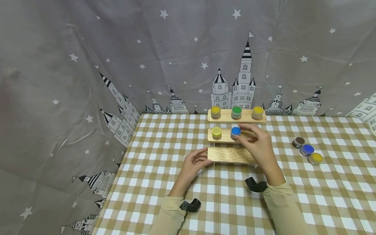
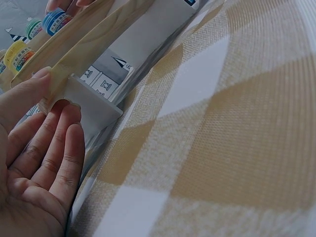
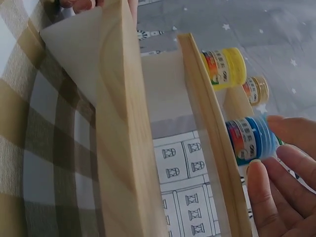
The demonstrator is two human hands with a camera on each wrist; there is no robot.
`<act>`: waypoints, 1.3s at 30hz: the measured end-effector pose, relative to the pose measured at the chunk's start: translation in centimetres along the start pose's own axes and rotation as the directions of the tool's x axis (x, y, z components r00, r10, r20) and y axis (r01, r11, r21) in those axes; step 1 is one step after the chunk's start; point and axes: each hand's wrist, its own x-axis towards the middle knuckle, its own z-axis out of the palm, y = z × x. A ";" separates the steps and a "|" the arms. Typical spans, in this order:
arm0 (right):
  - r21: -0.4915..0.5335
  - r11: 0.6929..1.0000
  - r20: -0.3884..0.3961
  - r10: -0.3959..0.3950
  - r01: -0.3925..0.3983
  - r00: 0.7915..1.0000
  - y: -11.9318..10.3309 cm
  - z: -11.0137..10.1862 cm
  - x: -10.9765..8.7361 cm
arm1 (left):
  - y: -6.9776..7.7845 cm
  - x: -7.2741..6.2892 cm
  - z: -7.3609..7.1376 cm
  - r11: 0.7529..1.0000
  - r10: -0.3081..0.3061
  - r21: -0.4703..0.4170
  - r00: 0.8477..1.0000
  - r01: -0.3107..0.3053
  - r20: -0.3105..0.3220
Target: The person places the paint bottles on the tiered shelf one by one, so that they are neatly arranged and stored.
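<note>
A three-step wooden display rack (image 1: 232, 154) with white supports stands on the table. On its middle step, a blue paint jar (image 1: 235, 132) sits right of a yellow paint jar (image 1: 216, 133). Thumb and fingers of my right hand (image 1: 259, 147) pinch the blue jar near its lid, and its base is at the step in the right wrist view. My left hand (image 1: 192, 164) grips the left end of the lowest step, thumb above and fingertips beneath, as the left wrist view shows. The top step carries a green jar (image 1: 236, 112) between two yellow jars (image 1: 215, 112).
To the right on the checked tablecloth (image 1: 232, 202) are a dark brown jar (image 1: 298, 142), a purple-blue jar (image 1: 306, 149) and a yellow jar (image 1: 315, 158), close together. Behind the rack hangs a grey curtain (image 1: 176, 49) with castles and stars.
</note>
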 end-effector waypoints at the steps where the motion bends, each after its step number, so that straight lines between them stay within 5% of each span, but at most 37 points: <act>1: -0.004 1.000 -0.004 -0.002 0.002 1.000 0.0 -0.2 -0.1 | 0.0 0.0 0.1 1.000 -0.008 0.000 1.000 0.008 -0.002; 20: -0.102 0.995 -0.096 -0.026 0.016 0.995 1.8 -5.3 -2.0 | 0.0 -0.1 0.0 1.000 -0.005 0.011 1.000 0.005 0.000; 30: -0.164 0.985 -0.155 0.025 -0.051 0.988 4.3 -9.8 -3.9 | 0.0 -0.1 0.0 1.000 0.006 0.014 1.000 -0.006 0.002; 39: -0.291 0.944 -0.226 0.087 -0.153 0.970 6.9 -14.1 -5.8 | 0.1 -0.2 0.0 1.000 0.001 0.018 1.000 -0.001 0.002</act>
